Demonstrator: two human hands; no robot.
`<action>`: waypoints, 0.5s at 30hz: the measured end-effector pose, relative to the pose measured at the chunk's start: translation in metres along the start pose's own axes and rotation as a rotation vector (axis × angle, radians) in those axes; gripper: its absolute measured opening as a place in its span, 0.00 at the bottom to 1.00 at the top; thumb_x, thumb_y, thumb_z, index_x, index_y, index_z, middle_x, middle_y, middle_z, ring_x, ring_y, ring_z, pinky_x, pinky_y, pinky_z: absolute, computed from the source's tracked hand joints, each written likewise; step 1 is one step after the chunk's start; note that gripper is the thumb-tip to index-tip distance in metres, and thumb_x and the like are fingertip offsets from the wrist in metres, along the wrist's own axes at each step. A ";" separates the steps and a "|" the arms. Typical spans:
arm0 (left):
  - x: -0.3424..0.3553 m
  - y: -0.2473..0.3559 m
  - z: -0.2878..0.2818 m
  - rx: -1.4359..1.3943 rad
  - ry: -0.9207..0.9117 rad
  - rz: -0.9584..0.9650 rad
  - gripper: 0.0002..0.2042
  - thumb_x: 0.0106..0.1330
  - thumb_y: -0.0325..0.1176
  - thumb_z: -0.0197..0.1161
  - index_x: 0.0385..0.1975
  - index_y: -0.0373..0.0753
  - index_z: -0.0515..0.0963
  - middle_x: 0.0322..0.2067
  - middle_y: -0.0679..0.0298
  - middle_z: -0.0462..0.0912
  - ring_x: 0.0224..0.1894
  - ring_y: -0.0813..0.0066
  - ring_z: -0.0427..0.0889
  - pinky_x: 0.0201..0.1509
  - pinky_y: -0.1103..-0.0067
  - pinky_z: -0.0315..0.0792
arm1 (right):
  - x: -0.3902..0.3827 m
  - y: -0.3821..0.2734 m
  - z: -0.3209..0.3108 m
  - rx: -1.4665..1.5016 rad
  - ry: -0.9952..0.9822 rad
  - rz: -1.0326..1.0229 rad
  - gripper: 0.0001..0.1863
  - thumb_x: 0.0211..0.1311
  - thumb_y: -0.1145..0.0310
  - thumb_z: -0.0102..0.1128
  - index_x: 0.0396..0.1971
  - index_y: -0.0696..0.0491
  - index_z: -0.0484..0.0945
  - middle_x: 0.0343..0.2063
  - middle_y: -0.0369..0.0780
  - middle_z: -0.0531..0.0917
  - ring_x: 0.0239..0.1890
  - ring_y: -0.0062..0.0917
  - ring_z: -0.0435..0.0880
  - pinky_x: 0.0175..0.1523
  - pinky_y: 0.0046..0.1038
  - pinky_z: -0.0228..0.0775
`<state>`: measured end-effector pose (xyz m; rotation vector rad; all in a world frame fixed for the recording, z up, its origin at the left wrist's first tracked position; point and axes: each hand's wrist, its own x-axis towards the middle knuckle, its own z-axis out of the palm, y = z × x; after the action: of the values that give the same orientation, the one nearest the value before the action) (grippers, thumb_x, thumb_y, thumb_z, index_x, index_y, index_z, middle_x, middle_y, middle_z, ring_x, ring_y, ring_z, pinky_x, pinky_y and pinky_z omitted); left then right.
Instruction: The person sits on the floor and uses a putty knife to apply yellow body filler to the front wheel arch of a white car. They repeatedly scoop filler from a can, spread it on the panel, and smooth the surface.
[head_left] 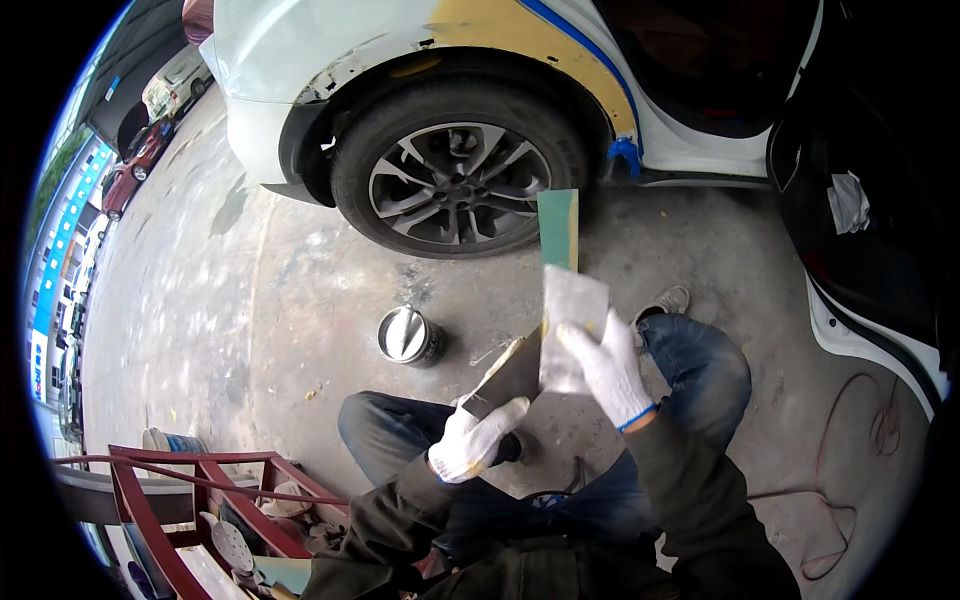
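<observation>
My left hand (466, 442), in a white glove, grips a dark grey flat plate (512, 380) tilted in front of me, with pale yellowish stuff along its upper edge. My gloved right hand (612, 370) holds a pale grey rectangular plate (574, 298), its fingers laid along the face. The two plates meet or overlap; whether they touch I cannot tell. Just beyond, a green strip (557, 225) with a yellowish edge shows by the car tyre (345, 165). A round metal can (408, 336) with a silvery top stands on the floor to the left of my hands.
Ahead is a white car (265, 80) with a tan patch (520, 35) and blue tape (625, 155) around the wheel arch; its door (860, 330) hangs open at right. A red metal frame (150, 510) stands lower left. A reddish hose (835, 500) lies lower right.
</observation>
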<state>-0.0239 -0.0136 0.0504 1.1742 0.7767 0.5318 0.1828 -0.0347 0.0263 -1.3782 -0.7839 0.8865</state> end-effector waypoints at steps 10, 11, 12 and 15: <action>-0.008 0.011 0.000 -0.070 -0.138 0.096 0.24 0.65 0.18 0.55 0.62 0.32 0.67 0.52 0.64 0.78 0.51 0.76 0.75 0.57 0.77 0.70 | -0.012 -0.036 0.008 -0.023 -0.152 0.073 0.15 0.60 0.67 0.62 0.22 0.65 0.79 0.20 0.42 0.84 0.23 0.19 0.85 0.21 0.24 0.72; -0.008 0.006 -0.004 -0.097 -0.156 0.031 0.24 0.66 0.18 0.55 0.63 0.31 0.67 0.52 0.63 0.77 0.52 0.76 0.74 0.58 0.77 0.69 | -0.015 -0.038 0.012 -0.015 -0.166 0.122 0.15 0.60 0.67 0.62 0.21 0.65 0.79 0.16 0.44 0.83 0.21 0.21 0.84 0.22 0.28 0.72; -0.002 0.001 -0.011 -0.119 -0.184 -0.013 0.24 0.66 0.19 0.56 0.63 0.31 0.67 0.52 0.63 0.77 0.53 0.76 0.74 0.58 0.77 0.69 | -0.030 -0.033 0.014 -0.186 -0.231 -0.028 0.15 0.59 0.67 0.63 0.21 0.65 0.78 0.16 0.45 0.83 0.21 0.23 0.84 0.24 0.30 0.73; -0.001 -0.009 -0.032 -0.213 -0.206 -0.174 0.25 0.65 0.20 0.57 0.64 0.31 0.64 0.51 0.63 0.77 0.52 0.77 0.73 0.55 0.78 0.69 | -0.047 -0.037 0.028 -0.233 -0.257 -0.181 0.15 0.57 0.65 0.64 0.25 0.65 0.79 0.19 0.49 0.83 0.23 0.30 0.85 0.31 0.33 0.74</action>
<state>-0.0491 0.0020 0.0365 0.9378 0.6218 0.3343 0.1388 -0.0622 0.0668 -1.3832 -1.2223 0.8589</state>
